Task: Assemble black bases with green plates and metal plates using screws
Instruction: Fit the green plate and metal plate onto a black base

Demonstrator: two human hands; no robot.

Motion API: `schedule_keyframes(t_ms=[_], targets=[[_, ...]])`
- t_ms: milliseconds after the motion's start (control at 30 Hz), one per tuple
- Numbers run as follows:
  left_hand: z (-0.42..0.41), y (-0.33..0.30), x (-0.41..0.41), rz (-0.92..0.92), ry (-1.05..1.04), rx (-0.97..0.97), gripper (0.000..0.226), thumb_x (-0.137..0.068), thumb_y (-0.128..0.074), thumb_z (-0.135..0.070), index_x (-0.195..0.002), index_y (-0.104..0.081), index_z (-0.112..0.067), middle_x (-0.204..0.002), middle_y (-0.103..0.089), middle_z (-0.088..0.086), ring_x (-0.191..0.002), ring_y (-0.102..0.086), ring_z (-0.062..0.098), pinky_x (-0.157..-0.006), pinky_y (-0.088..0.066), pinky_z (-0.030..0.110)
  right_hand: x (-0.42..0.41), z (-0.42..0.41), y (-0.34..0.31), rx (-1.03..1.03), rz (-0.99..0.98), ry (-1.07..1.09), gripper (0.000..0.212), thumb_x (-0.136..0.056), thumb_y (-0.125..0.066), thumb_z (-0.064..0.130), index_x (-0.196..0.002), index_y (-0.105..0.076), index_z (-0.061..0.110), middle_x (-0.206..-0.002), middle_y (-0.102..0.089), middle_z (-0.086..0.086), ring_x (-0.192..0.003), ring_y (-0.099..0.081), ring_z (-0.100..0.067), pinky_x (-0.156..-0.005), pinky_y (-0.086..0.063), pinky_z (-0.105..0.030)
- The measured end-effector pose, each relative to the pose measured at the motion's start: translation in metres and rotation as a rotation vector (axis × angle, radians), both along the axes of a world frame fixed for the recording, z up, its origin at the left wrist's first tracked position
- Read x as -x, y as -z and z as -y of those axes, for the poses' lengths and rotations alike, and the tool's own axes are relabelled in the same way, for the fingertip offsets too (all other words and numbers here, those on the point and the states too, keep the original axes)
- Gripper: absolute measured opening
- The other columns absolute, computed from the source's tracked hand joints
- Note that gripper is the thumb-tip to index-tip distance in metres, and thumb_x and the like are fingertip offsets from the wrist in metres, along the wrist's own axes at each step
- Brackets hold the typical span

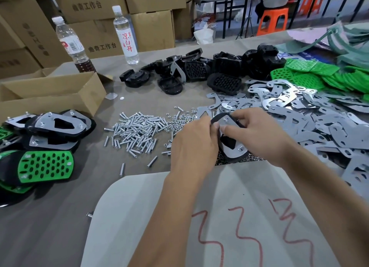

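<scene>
Both hands hold one black base with a metal plate [229, 144] on top, tilted above the table's middle. My left hand [194, 140] grips its left edge, fingers curled under. My right hand [257, 132] grips the right side, thumb pressing on the plate. A heap of screws [137, 130] and small nuts [179, 120] lies just left of the hands. Loose metal plates [299, 114] spread to the right, green plates [311, 74] at the far right, bare black bases [201, 70] behind.
Finished assemblies [46, 144] pile at the left edge, beside an open cardboard box [54, 92]. Two water bottles [125, 34] stand at the back before stacked cartons. A white sheet with red marks [219, 216] lies at the near edge.
</scene>
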State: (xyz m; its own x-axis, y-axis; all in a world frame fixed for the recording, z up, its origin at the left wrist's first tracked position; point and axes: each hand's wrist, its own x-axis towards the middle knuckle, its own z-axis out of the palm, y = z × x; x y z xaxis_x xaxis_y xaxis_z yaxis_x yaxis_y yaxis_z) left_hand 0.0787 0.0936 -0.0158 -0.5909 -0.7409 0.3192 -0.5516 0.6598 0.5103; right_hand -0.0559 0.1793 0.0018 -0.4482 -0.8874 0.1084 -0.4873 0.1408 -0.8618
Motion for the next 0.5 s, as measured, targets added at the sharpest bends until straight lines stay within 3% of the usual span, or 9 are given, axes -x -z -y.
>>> schedule_keyframes(t_ms=[67,167,267,400,500], targets=[[-0.002,-0.001,0.001,0.003,-0.055,0.006,0.040,-0.108,-0.039,-0.040,-0.072,-0.030,-0.026,-0.068,-0.041,-0.008,-0.066,-0.040,0.024,-0.059,-0.022,0.041,-0.001,0.002,0.002,0.025,-0.020,0.026,0.038,-0.090,-0.070,0.024,-0.065,-0.046,0.010,-0.051,-0.034,0.009,-0.049,-0.025,-0.013,-0.044,-0.020,-0.025],[-0.003,-0.002,0.003,-0.018,-0.058,0.030,0.042,-0.108,-0.039,-0.035,-0.069,-0.026,-0.026,-0.067,-0.041,-0.007,-0.064,-0.039,0.022,-0.057,-0.020,0.041,-0.003,0.006,0.003,0.037,-0.011,0.038,0.034,-0.090,-0.070,0.026,-0.076,-0.055,-0.002,-0.053,-0.037,0.004,-0.050,-0.026,-0.014,-0.046,-0.021,-0.026],[0.001,-0.002,0.004,-0.033,-0.017,0.079,0.035,-0.108,-0.039,-0.032,-0.074,-0.033,-0.024,-0.076,-0.045,-0.004,-0.073,-0.041,0.025,-0.063,-0.022,0.039,-0.003,0.006,0.002,0.034,0.062,0.050,0.035,-0.089,-0.070,0.024,-0.079,-0.053,-0.005,-0.058,-0.038,-0.002,-0.048,-0.027,-0.014,-0.042,-0.021,-0.022],[0.006,0.000,0.000,-0.058,0.131,0.202,0.027,-0.107,-0.044,-0.028,-0.081,-0.035,-0.022,-0.080,-0.041,-0.007,-0.074,-0.038,0.024,-0.063,-0.018,0.038,0.006,0.002,-0.003,-0.088,0.267,0.040,0.033,-0.089,-0.067,0.021,-0.062,-0.049,0.019,-0.062,-0.037,-0.003,-0.053,-0.030,-0.018,-0.046,-0.019,-0.021],[0.008,0.004,0.000,-0.089,0.168,0.183,0.028,-0.106,-0.047,-0.025,-0.081,-0.034,-0.022,-0.078,-0.043,-0.007,-0.072,-0.040,0.024,-0.061,-0.025,0.041,0.010,0.002,0.001,-0.113,0.295,0.063,0.031,-0.089,-0.065,0.019,-0.060,-0.053,0.019,-0.059,-0.040,0.001,-0.054,-0.033,-0.019,-0.049,-0.023,-0.023]])
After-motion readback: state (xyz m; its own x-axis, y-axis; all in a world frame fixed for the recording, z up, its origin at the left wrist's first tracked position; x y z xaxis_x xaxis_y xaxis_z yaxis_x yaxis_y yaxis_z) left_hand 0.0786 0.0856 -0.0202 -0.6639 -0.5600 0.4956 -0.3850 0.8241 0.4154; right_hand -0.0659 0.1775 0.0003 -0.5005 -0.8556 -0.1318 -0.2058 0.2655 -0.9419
